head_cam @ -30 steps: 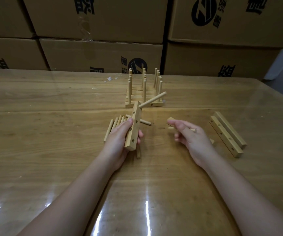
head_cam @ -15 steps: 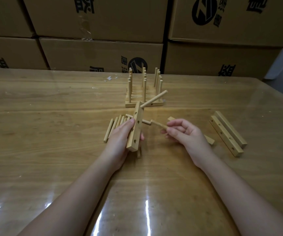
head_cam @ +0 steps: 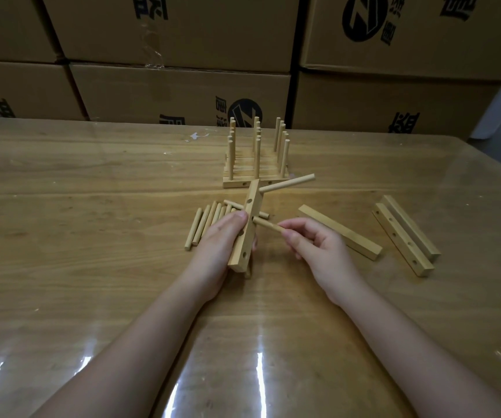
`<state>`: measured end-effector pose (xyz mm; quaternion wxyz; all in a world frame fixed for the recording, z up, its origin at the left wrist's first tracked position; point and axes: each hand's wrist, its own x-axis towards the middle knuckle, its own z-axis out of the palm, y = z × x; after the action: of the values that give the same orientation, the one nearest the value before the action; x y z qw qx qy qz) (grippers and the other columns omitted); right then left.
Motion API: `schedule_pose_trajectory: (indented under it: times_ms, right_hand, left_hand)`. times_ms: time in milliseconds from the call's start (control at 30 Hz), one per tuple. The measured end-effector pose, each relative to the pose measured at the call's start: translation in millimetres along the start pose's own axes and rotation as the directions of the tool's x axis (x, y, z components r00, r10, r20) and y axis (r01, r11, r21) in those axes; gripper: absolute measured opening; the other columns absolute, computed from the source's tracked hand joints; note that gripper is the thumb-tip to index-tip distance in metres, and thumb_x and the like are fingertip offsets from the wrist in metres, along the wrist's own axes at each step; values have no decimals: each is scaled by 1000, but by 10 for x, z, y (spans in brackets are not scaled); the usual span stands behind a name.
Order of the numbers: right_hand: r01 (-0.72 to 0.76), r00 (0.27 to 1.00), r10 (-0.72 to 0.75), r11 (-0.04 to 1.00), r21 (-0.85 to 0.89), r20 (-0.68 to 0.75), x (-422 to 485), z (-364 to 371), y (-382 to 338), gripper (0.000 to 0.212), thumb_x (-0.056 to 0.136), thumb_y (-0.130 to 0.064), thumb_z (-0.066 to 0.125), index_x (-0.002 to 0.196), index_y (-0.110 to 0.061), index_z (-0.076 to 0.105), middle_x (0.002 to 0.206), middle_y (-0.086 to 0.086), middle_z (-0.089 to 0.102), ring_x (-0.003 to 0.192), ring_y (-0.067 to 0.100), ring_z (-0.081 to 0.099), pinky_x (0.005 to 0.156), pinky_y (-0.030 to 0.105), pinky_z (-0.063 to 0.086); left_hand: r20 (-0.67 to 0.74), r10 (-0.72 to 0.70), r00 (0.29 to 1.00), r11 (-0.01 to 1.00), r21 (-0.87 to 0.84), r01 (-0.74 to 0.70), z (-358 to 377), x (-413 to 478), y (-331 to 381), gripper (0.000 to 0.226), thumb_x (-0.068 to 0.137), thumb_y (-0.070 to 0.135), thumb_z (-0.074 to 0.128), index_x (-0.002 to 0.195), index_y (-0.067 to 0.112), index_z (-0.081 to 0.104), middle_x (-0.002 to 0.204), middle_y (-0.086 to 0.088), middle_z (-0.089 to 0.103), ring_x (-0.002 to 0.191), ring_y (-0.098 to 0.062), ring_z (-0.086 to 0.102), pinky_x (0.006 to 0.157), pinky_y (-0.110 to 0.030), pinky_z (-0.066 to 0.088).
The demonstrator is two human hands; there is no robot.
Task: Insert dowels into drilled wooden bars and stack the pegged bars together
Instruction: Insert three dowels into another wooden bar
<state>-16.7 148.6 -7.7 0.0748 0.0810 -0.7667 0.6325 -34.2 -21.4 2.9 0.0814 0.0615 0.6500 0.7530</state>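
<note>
Between both hands (head_cam: 276, 245), dowel (head_cam: 265, 224) meets drilled bar (head_cam: 245, 226).

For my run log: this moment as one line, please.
left hand grips drilled bar | right hand pinches dowel, tip at bar hole | upper dowel seated

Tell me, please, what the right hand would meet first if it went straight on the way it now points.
The drilled bar that the left hand grips: the dowel pinched by the right hand aims at its middle hole, its tip at or just inside it; depth is unclear.
</note>
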Motion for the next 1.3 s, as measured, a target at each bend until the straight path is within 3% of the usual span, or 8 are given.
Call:
schedule_pose_trajectory:
  times_ms: [167, 333, 533, 833, 933, 1100, 1300]
  right_hand:
    - [32, 999, -33, 999, -28, -43, 5, 12, -25, 19, 88, -21, 61, 88, -38, 69, 87, -18, 67, 85, -5, 60, 69, 5, 42]
    - [96, 991, -106, 987, -126, -82, -13, -13, -23, 20, 89, -20, 60, 90, -39, 67, 89, -15, 67, 89, 2, 59, 75, 12, 45]
    - [207, 954, -259, 934, -291, -153, -11, -3, -40, 23, 89, -16, 60, 92, -38, 65, 86, -4, 58, 79, 2, 53, 66, 9, 38]
    - [308, 884, -442, 795, -523, -152, -26, -30, -65, 17, 87, -10, 61, 99, -16, 72, 79, 7, 54, 74, 18, 52, 64, 27, 42]
    - [317, 872, -465, 774, -548, -152, -21, -27, -68, 17, 86, -8, 62, 98, -15, 72, 77, 7, 54, 74, 18, 51, 65, 26, 40]
    - [321, 868, -476, 755, -571, -142, -10, -28, -82, 17, 85, -7, 62, 97, -14, 73, 76, 7, 53, 73, 16, 49, 66, 19, 36]
    - [299, 881, -454, 751, -589, -133, -21, -48, -91, 17, 87, -9, 60, 96, -16, 73, 76, 7, 52, 76, 13, 46, 68, 7, 30]
  left_hand:
    - [10, -1, 1000, 1000, -8, 1, -16, -6, -15, 25, 98, 31, 44, 91, 14, 61, 60, -2, 58, 54, -13, 52, 52, -28, 41]
    - [58, 28, 998, 1000, 11, -29, -13, -7, -34, 23, 98, 27, 44, 96, 8, 57, 62, -2, 61, 54, -10, 55, 53, -21, 45]
    - [106, 15, 994, 1000, 13, -17, 7, -9, -11, 21, 96, 27, 44, 99, 11, 56, 64, 0, 63, 57, -9, 57, 55, -21, 47]
    - [133, 42, 990, 997, 60, -50, 3, -17, -28, 16, 92, 31, 48, 96, 18, 56, 67, 0, 65, 61, -13, 57, 60, -27, 44]
    - [148, 52, 988, 996, 68, -63, -22, -17, -53, 25, 83, 40, 51, 96, 19, 56, 68, 0, 66, 61, -14, 57, 61, -30, 45]
    - [171, 63, 983, 993, 91, -79, -44, 1, -75, 30, 83, 43, 52, 101, 20, 57, 70, 0, 67, 58, -9, 59, 54, -20, 48]
    - [171, 61, 983, 990, 115, -82, -42, 3, -78, 32, 81, 46, 52, 102, 22, 58, 69, 1, 67, 60, -8, 60, 55, -20, 47]
